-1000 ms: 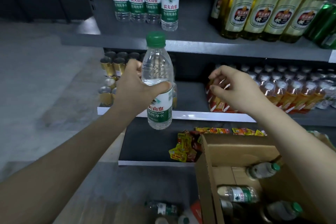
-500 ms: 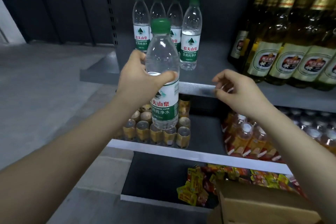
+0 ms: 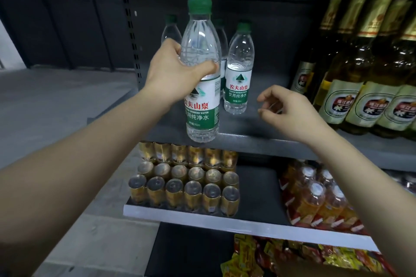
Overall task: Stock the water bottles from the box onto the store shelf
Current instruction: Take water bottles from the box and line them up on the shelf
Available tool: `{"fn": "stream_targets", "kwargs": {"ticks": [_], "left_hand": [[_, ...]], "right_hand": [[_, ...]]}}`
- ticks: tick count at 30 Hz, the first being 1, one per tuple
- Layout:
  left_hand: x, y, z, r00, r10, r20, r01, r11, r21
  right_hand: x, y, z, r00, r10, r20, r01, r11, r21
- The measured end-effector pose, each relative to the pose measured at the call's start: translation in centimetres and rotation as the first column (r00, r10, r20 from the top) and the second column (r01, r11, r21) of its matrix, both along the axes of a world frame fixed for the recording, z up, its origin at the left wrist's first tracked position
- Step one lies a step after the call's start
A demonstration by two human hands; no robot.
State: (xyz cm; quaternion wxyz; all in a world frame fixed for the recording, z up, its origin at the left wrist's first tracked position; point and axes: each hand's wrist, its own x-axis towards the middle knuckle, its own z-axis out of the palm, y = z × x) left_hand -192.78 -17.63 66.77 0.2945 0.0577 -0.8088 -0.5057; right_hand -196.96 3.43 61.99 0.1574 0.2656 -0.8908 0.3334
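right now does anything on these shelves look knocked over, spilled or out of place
Nothing stands out. The water bottles on the shelf stand upright, as do the beer bottles and the gold cans below. The bottle in the left hand is upright and capped. The right hand holds nothing.

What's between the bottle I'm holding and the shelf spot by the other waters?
Nothing visible. The held bottle in the left hand hangs over bare shelf beside the standing bottles.
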Motion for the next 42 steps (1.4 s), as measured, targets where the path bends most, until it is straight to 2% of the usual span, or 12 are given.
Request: {"fn": "stream_targets", "kwargs": {"ticks": [6, 14, 28, 33, 35, 38, 42], "left_hand": [[-3.9, -1.4, 0.7, 0.999, -0.04, -0.002, 0.04, 0.999, -0.01], [-8.0, -2.1, -1.2, 0.997, -0.048, 0.068, 0.051, 0.998, -0.04], [-10.4, -2.6, -2.1, 0.987, -0.12, 0.104, 0.128, 0.988, -0.081], [-9.7, -4.3, -2.3, 0.925, -0.338, 0.175, 0.324, 0.94, 0.107], [-9.5, -5.5, -2.8, 0.902, -0.382, 0.199, 0.362, 0.923, 0.13], [-9.4, -7.0, -3.6, 0.88, -0.413, 0.234, 0.409, 0.91, 0.068], [-9.8, -7.9, -4.5, 0.843, -0.445, 0.302, 0.495, 0.861, -0.116]], "right_hand": [[-2.5, -1.5, 0.4, 0.999, -0.051, 0.014, 0.051, 0.998, -0.031], [-4.9, -3.1, -0.5, 0.995, -0.085, 0.042, 0.086, 0.996, -0.021], [-6.9, -4.0, -1.2, 0.992, -0.109, 0.069, 0.108, 0.994, 0.012], [-6.9, -5.1, -0.7, 0.994, -0.076, 0.074, 0.081, 0.994, -0.067], [-6.7, -5.7, -0.5, 0.995, -0.05, 0.083, 0.059, 0.992, -0.112], [-6.4, -6.6, -0.2, 0.996, -0.012, 0.092, 0.025, 0.989, -0.146], [-6.1, -7.4, -0.1, 0.994, 0.007, 0.108, 0.008, 0.99, -0.139]]}}
